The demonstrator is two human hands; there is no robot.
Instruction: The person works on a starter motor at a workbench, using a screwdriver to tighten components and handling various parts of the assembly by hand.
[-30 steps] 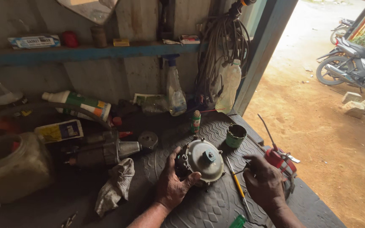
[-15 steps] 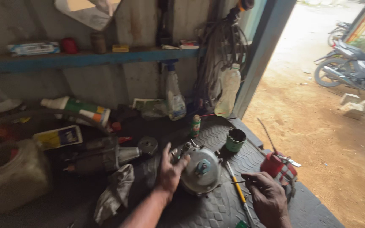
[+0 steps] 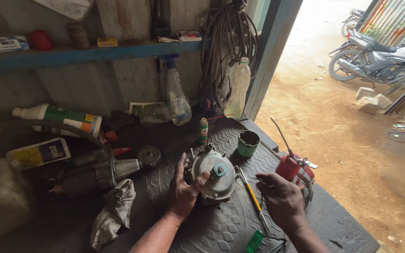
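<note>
Round metal housing on the tyre mat

Housing (image 3: pixel 213 174) sits on the ribbed mat (image 3: pixel 221 225) on the tabletop. I see my left hand (image 3: pixel 183 192) gripping its left edge, thumb on its face. Right hand (image 3: pixel 282 201) hovers loosely curled, holding nothing, beside the yellow screwdriver (image 3: pixel 254 201) and red oil can (image 3: pixel 294 168).

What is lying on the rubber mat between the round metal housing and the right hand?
In the head view, a yellow-handled screwdriver lies on the mat between the round metal housing, held by the left hand, and the right hand.
</note>
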